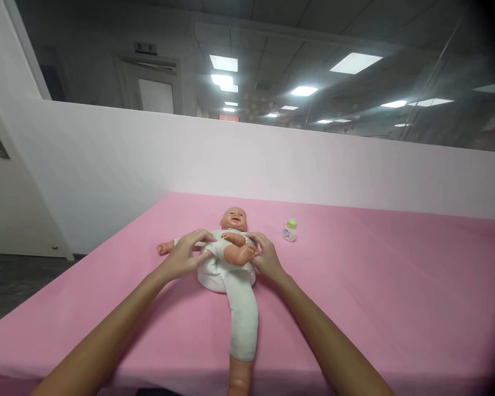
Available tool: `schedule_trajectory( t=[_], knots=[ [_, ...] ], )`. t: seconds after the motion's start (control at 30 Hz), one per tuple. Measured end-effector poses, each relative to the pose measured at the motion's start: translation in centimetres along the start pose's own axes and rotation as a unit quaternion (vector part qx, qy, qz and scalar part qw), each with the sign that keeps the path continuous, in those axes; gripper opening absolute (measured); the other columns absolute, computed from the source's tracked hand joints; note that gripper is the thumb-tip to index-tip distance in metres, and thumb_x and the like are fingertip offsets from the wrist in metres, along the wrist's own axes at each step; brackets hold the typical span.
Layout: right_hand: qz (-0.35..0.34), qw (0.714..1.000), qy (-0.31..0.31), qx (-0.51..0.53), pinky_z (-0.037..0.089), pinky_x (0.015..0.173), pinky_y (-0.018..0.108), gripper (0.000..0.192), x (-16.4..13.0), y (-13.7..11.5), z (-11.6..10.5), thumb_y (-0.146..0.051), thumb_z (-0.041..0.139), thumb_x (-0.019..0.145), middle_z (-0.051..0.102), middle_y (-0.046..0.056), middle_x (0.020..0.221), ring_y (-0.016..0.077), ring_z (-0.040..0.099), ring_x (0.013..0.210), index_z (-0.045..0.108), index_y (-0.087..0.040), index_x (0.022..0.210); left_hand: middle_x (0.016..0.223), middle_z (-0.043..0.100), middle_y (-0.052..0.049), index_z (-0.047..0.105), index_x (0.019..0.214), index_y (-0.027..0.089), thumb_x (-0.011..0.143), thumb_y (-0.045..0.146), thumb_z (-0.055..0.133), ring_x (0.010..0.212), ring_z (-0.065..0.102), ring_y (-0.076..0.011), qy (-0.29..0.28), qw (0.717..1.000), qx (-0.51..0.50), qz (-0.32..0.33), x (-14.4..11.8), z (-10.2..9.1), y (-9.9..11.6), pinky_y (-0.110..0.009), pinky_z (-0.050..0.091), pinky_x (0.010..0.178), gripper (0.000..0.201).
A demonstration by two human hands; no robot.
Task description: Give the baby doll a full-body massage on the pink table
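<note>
While on soft pink sheet [355,286], both hands [226,256] around plastic doll [231,247].

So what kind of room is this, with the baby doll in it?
Probably an office-type room set up for baby-care practice. A baby doll lies on a table under a pink cloth, both hands on it, a small bottle close by. Behind a low white partition are ceiling light panels and a door.
</note>
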State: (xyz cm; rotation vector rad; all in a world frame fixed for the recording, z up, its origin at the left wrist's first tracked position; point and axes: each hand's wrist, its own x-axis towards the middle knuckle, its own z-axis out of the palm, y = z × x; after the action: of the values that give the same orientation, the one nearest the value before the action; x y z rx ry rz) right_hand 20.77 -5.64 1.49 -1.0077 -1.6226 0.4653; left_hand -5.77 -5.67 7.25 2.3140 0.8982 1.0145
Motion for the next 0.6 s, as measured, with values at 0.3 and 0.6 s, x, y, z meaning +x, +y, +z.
schedule_trajectory(
  t=[0.3, 0.6],
  knots=[
    [-0.025, 0.997, 0.067, 0.016, 0.052, 0.092, 0.041, 0.023, 0.39, 0.05, -0.55, -0.032, 0.065, 0.087, 0.070, 0.005, 0.107, 0.0243, 0.064, 0.101, 0.066, -0.024, 0.108, 0.114, 0.066, -0.006, 0.065, 0.103, 0.023, 0.092, 0.027, 0.057, 0.104, 0.063, -0.0212, -0.040, 0.998, 0.025, 0.051, -0.28, -0.08, 0.37, -0.031, 0.053, 0.087, 0.014],
    [-0.026, 0.999, 0.024, -0.023, 0.052, 0.082, 0.038, 0.020, 0.15, 0.41, -0.05, -0.034, 0.071, 0.083, 0.070, 0.004, 0.103, 0.0245, 0.063, 0.096, 0.067, -0.026, 0.101, 0.106, 0.069, -0.005, 0.064, 0.102, 0.022, 0.089, 0.032, 0.060, 0.099, 0.065, -0.0219, 0.029, 0.999, 0.018, 0.000, 0.02, 0.40, -0.23, -0.032, 0.057, 0.083, 0.017]
  ],
)
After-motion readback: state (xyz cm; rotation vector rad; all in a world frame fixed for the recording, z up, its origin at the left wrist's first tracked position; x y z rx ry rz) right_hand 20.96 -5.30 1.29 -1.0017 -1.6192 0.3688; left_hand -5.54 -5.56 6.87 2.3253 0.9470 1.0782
